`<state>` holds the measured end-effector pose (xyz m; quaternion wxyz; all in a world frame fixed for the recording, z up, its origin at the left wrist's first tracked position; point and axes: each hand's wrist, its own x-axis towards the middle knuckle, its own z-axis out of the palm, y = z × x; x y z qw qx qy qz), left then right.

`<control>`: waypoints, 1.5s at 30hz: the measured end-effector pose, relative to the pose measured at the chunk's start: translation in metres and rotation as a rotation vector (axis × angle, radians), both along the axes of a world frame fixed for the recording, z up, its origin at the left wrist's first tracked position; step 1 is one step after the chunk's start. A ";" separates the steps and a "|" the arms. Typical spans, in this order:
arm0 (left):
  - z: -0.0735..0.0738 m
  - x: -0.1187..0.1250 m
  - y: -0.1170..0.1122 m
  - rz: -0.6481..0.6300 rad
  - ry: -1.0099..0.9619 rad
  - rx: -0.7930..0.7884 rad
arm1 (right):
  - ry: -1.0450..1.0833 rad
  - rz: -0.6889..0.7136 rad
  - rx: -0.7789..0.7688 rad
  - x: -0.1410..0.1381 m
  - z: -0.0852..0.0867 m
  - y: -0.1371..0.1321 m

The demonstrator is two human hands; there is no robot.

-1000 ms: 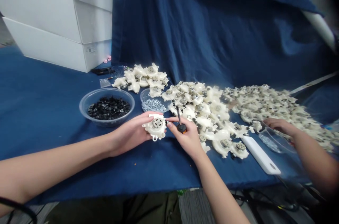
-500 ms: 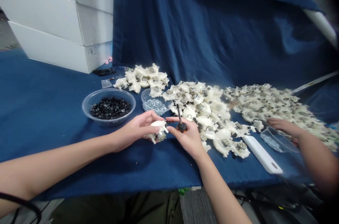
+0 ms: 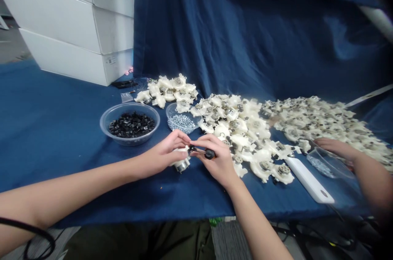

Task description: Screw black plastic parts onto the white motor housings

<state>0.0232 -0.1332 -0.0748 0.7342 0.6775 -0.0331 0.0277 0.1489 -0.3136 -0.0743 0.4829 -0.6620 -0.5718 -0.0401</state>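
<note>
My left hand (image 3: pixel 164 154) is closed round a white plastic housing (image 3: pixel 181 161) with a metal motor, held on its side just above the blue cloth. My right hand (image 3: pixel 216 159) grips a small black-handled screwdriver (image 3: pixel 202 152) laid nearly level, its tip pointing left into the housing. Both hands meet in front of the two bowls.
A clear bowl of black parts (image 3: pixel 130 123) and a smaller bowl of screws (image 3: pixel 183 118) sit behind my hands. Heaps of white housings (image 3: pixel 245 129) spread to the right. Another person's hand (image 3: pixel 333 147) rests by a clear dish (image 3: pixel 324 163). A white flat device (image 3: pixel 310 180) lies near; white boxes (image 3: pixel 73 22) stand back left.
My left hand turned the housing from face-up onto its side. My right hand swung the screwdriver from upright to nearly level, tip against the housing.
</note>
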 end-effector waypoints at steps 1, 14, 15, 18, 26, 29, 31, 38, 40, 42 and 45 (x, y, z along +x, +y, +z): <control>0.000 0.001 -0.002 0.020 0.006 -0.021 | -0.008 0.008 -0.001 0.000 -0.001 0.000; -0.002 0.006 -0.005 0.087 0.123 0.034 | 0.008 0.015 -0.030 -0.001 -0.003 0.003; -0.002 0.007 -0.005 0.087 0.129 0.045 | 0.009 0.016 -0.029 -0.002 -0.003 0.003; -0.002 0.007 -0.004 0.070 0.126 0.083 | 0.025 0.012 -0.018 -0.002 -0.005 0.005; 0.005 0.005 -0.002 -0.003 0.057 0.169 | 0.046 0.043 0.008 -0.003 -0.007 0.007; 0.003 0.007 -0.001 -0.074 0.004 0.148 | 0.079 0.032 0.007 -0.003 -0.007 0.006; 0.001 0.010 0.001 -0.112 -0.012 0.147 | 0.094 0.023 0.000 -0.003 -0.008 0.006; -0.002 0.013 0.006 -0.175 -0.021 0.183 | 0.131 -0.029 -0.072 -0.004 -0.003 0.007; -0.002 0.012 0.007 -0.187 -0.018 0.178 | 0.160 -0.089 -0.122 -0.009 0.003 -0.001; -0.001 0.011 0.007 -0.194 -0.002 0.172 | 0.245 -0.162 -0.224 -0.019 0.010 -0.017; 0.001 0.010 0.007 -0.212 0.007 0.177 | 0.318 -0.228 -0.432 -0.034 0.017 -0.051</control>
